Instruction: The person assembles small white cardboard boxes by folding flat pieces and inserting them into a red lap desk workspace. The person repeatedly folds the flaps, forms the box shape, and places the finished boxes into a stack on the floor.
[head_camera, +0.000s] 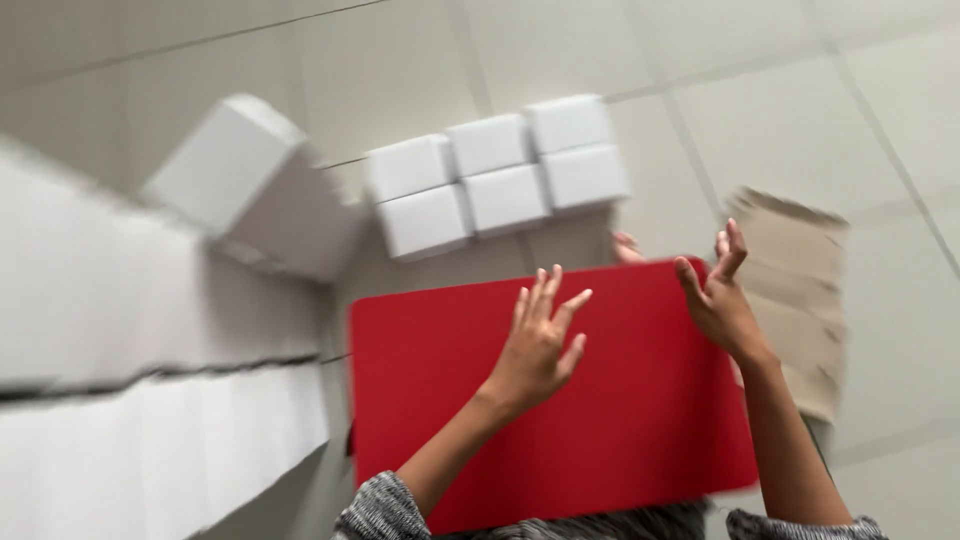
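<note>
Both hands spread, empty: left hand (535, 345) mid-frame over red board (440, 400); right hand (720, 300) at board's upper-right edge, nearer cardboard (805, 300).

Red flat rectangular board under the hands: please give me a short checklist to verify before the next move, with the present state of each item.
1. Left hand open, over the red flat rectangular board: ok.
2. Right hand open at the board's top right edge: ok.
3. A grip on the board: not ok, neither hand grasps it.
4. Six small white boxes grouped beyond the board: ok.
5. Brown cardboard piece lies right of the board: ok.
6. Contact with the board: cannot tell, blurred.
</note>
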